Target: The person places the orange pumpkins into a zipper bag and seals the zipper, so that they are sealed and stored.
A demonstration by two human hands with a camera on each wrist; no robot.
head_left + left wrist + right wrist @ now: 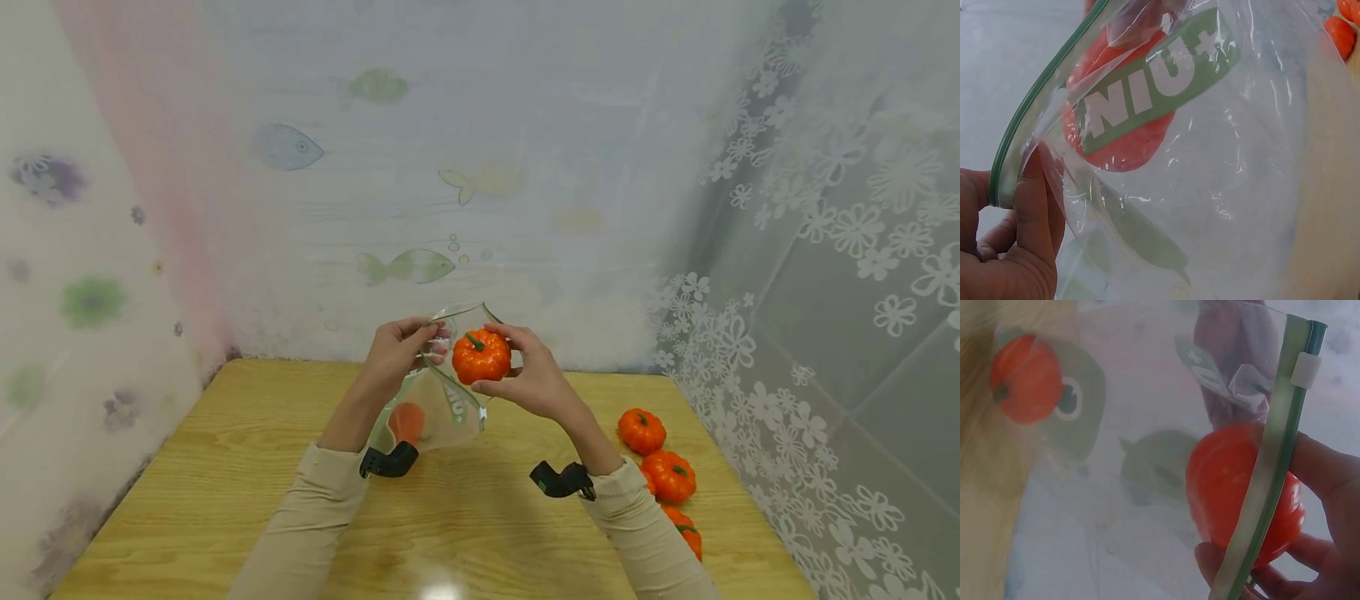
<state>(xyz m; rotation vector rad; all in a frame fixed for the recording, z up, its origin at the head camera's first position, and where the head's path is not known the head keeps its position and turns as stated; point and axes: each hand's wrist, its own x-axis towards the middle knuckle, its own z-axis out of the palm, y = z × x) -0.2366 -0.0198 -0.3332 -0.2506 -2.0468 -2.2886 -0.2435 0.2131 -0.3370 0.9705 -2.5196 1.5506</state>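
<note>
My left hand [396, 357] pinches the green-edged rim of a clear zip bag [442, 417], whose mouth is spread open. In my right hand [534, 372] is a small orange pumpkin [481, 356] with a green stem, gripped between thumb and fingers at the bag's mouth. Part of this pumpkin [1222, 487] shows through the plastic in the right wrist view, behind the zip strip with its white slider [1305, 370]. Another pumpkin [1026, 380] lies at the bottom of the bag. A green NIU+ label [1154, 81] is printed on the plastic.
Several orange pumpkins [670, 477] sit at the right side of the wooden table [465, 533], partly behind my right sleeve [637, 525]. A wall with painted fish [412, 265] stands behind the table, and a flower-patterned panel [847, 400] runs along its right edge.
</note>
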